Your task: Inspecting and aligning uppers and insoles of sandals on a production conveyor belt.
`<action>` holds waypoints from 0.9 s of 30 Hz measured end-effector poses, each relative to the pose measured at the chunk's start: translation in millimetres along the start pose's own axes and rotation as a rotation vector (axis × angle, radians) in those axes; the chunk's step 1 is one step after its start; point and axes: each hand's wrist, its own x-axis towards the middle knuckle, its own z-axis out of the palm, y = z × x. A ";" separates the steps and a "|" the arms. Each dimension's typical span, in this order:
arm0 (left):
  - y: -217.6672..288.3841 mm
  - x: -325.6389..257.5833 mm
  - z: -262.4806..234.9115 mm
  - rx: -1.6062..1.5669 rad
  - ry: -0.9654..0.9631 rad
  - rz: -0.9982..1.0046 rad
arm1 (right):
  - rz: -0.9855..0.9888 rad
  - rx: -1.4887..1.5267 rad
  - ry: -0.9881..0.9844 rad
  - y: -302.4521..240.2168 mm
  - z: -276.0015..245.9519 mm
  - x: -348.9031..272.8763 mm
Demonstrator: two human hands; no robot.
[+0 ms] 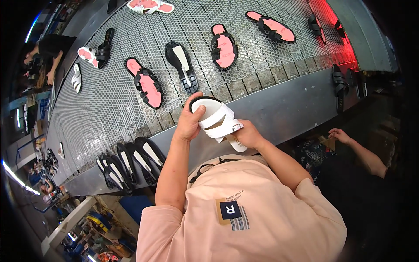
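Between my two hands is a white slide sandal (213, 118) with crossed straps, a small buckle and a dark edge at the toe. My left hand (190, 120) closes round the toe end, its thumb lying on the insole. At the buckle side my right hand (248, 134) grips the sandal, most of its fingers hidden behind it. Just beyond my hands a black shoe sole (172, 56) with a pale strip along its middle lies on the metal mesh conveyor (192, 26).
Pink-lined black sandals (225, 53) and a white sandal (150, 6) are spread over the mesh. Several black soles (126, 163) stand on the steel ledge (279, 113) at left. A black slide (339, 87) lies on it at right. Another person's hand (340, 136) shows at right.
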 end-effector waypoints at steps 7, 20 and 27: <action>-4.4 2.8 6.6 0.004 0.030 -0.006 | 0.021 0.007 -0.019 -12.5 -7.6 -2.2; -7.9 2.6 20.0 0.024 0.097 -0.024 | 0.001 -0.046 -0.033 -13.1 -20.2 -0.2; -6.9 -2.1 27.2 0.068 0.179 -0.005 | -0.035 -0.028 -0.056 -12.4 -24.1 0.2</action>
